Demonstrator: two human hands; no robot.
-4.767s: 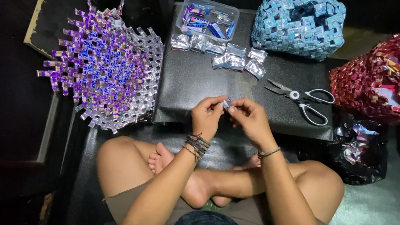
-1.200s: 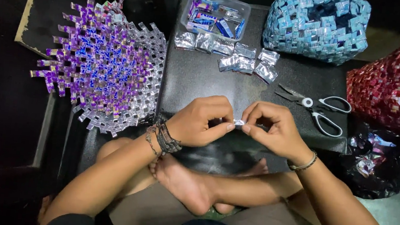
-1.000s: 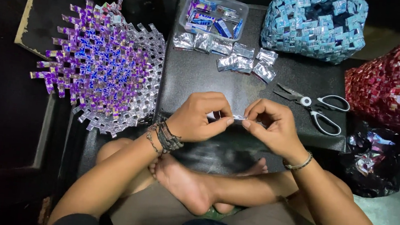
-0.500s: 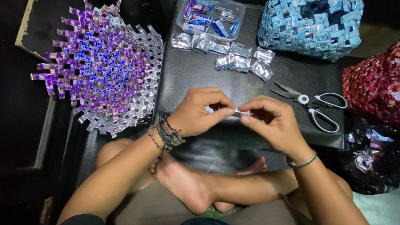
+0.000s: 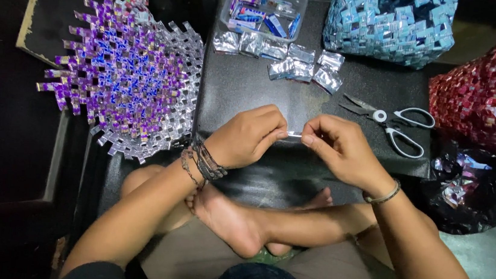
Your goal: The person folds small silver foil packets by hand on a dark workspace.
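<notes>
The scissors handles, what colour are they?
White, with grey blades; the scissors show clearly in the head view.

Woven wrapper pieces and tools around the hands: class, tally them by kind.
Woven pieces: 3: purple, blue, red
Scissors: 1
Clear tub: 1
Black bag: 1
Pinched foil strip: 1
Total: 7

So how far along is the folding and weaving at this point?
Done: a blue woven basket stands finished-looking behind the work surface. In hand: left hand and right hand pinch one narrow silver strip between them. Left: the purple woven piece has loose strip ends around its edge, flat silver wrappers lie unfolded, and more sit in the clear tub.
</notes>
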